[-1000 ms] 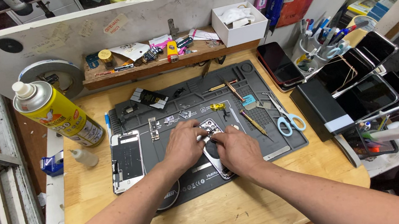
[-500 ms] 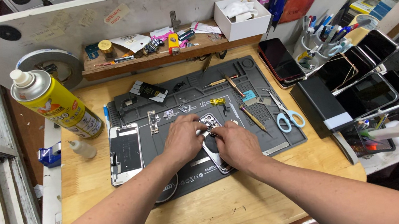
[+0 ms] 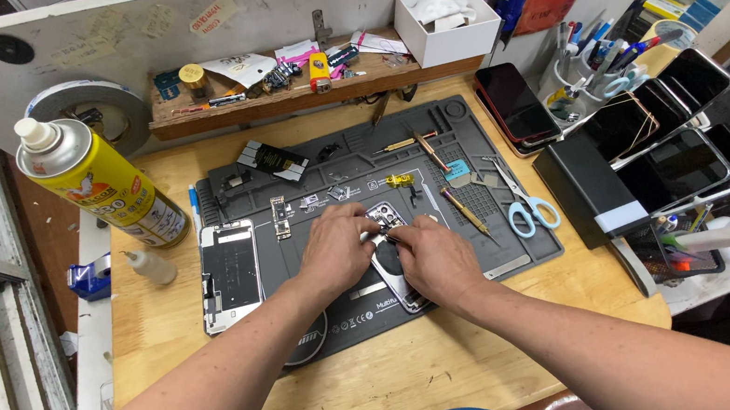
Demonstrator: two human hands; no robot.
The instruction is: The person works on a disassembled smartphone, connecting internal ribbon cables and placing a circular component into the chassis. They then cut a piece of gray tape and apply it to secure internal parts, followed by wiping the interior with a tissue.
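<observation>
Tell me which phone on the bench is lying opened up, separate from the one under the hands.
The opened phone at the grey mat's left edge, its insides facing up; the phones at right show dark, intact screens.

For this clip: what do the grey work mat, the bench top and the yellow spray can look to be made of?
Grey work mat: likely silicone or rubber, matte, with moulded compartments and raised ribs.
Bench top: wood, pale with visible grain; whether solid or veneer cannot be told.
Yellow spray can: probably metal, glossy printed body, with a white plastic-looking cap.
The left hand and right hand rest on an opened phone on the mat.
</observation>
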